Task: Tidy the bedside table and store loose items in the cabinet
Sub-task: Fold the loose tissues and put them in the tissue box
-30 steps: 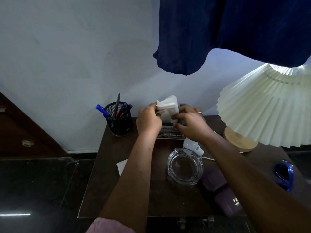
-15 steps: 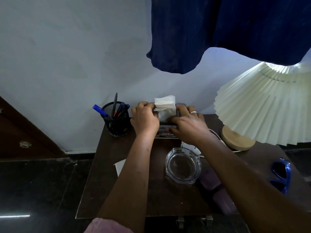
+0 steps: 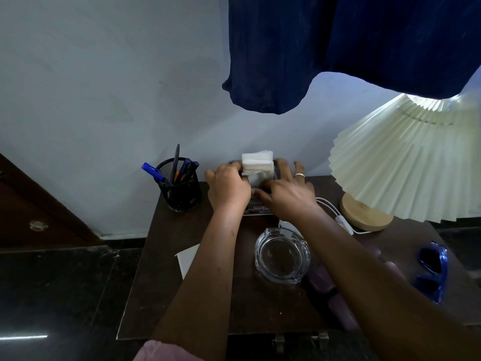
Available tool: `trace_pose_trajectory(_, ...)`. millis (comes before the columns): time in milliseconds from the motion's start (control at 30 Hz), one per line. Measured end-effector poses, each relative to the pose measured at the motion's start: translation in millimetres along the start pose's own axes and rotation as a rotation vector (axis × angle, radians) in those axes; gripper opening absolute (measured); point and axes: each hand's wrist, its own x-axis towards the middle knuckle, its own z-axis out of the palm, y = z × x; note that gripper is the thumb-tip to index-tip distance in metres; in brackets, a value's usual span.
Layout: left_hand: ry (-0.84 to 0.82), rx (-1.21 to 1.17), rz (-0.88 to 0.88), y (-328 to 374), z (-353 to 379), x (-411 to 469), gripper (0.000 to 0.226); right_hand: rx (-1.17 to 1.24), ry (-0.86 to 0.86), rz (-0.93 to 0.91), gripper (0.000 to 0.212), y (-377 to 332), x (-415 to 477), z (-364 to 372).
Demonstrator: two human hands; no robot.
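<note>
A stack of white napkins [image 3: 257,162] stands upright in a dark holder at the back of the brown bedside table [image 3: 161,282], against the wall. My left hand [image 3: 227,187] grips the left side of the napkins and holder. My right hand [image 3: 285,190], with a ring, presses on the right side and front, fingers spread over the holder. The holder's base with a small label [image 3: 259,209] shows between my wrists. A clear glass ashtray [image 3: 282,257] sits just in front of my hands.
A black mesh pen cup [image 3: 181,188] with pens stands left of the napkins. A pleated lamp [image 3: 406,162] on a wooden base [image 3: 364,214] with a white cord fills the right. Blue sunglasses [image 3: 433,272], a white paper [image 3: 188,257] and purple objects [image 3: 322,280] lie on the table. Dark cloth hangs overhead.
The napkins have gone down from a raised, tilted hold into the holder at the back. Both hands followed them towards the wall and now press on their sides.
</note>
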Motion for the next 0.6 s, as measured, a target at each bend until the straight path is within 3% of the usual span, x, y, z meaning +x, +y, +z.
trace_pose_trajectory(167,-0.017,0.05,0.025,-1,-2,1,0.032,0.19,0.103,-0.091,0.028,12,4,4)
trace_pose_trajectory(267,-0.022,0.033,0.039,-3,-1,3,0.027,0.431,0.22,-0.067,0.014,17,10,3)
trace_pose_trajectory(400,-0.016,-0.071,0.065,-7,1,7,0.027,0.612,0.345,-0.063,0.023,17,10,-1)
trace_pose_trajectory(600,0.049,-0.104,0.037,-8,-1,6,0.022,0.552,0.265,-0.056,0.043,10,9,0)
